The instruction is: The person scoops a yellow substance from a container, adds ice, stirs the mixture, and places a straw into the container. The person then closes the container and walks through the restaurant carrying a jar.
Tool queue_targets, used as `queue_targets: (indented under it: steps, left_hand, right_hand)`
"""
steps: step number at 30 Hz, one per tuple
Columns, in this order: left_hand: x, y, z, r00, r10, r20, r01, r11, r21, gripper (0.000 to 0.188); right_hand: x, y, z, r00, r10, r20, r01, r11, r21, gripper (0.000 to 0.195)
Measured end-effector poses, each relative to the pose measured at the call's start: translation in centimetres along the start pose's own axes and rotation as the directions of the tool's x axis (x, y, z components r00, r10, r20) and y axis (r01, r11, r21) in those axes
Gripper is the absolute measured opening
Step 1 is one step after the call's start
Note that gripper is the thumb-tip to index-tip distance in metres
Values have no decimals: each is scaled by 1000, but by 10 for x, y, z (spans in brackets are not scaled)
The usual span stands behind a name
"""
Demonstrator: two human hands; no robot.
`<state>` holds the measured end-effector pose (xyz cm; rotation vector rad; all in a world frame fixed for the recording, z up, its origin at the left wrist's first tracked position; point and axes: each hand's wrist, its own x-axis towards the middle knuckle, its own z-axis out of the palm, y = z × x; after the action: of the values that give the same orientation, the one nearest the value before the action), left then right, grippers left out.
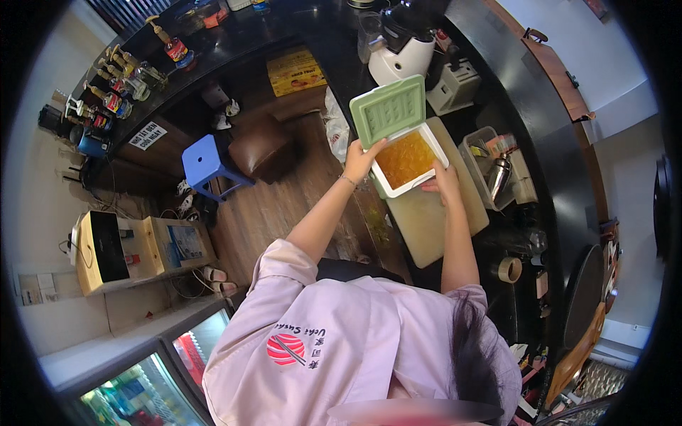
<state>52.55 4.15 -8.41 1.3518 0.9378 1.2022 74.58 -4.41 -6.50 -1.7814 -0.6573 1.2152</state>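
In front of me is a white plastic container (439, 145) with an orange-amber filling (405, 160) that looks like jelly or syrup. Its green lid (389, 112) stands raised along the far side. My left hand (362, 160) grips the left edge of the container near the base of the lid. With fingers at the near right corner, my right hand (446, 181) holds the opposite side. A pale cutting board (426, 229) lies under and beside the container; whether the container rests on it or is held just above, I cannot tell.
Right of the board, a clear plastic bin (477, 160) holds a metal shaker (500, 173). A white appliance (402, 58) and a grey appliance (455, 85) stand beyond. Leftward are a blue stool (205, 160), a brown pouf (264, 146) and pump bottles (120, 80) on the counter. A tape roll (510, 270) lies nearer me.
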Motion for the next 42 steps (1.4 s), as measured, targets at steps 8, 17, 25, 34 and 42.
queue_targets:
  steps: [8,17,25,34,42]
  left_hand:
    - [17,75,-170,982,-45,-185,41,999,-24,41]
    - [37,110,-359,665,12,-747,-140,984,-108,27]
    - [77,135,-493,250,128,-960,-220,973,72,27]
    - [127,152,-636,-19,181,-983,-247,952,180,31]
    - [199,144,-759,120,156,-981,-298,948,114,32]
  right_hand:
    - [-23,-90,159,974,-26,227,54,992,-116,45]
    - [9,-198,396,745,-76,663,338,900,-276,40]
    - [50,-300,575,345,98,933,531,800,-281,65]
    - [85,-476,817,-42,-513,857,983,131,127,48]
    - [113,-529,1041,189,-696,693,981,113,-155,47]
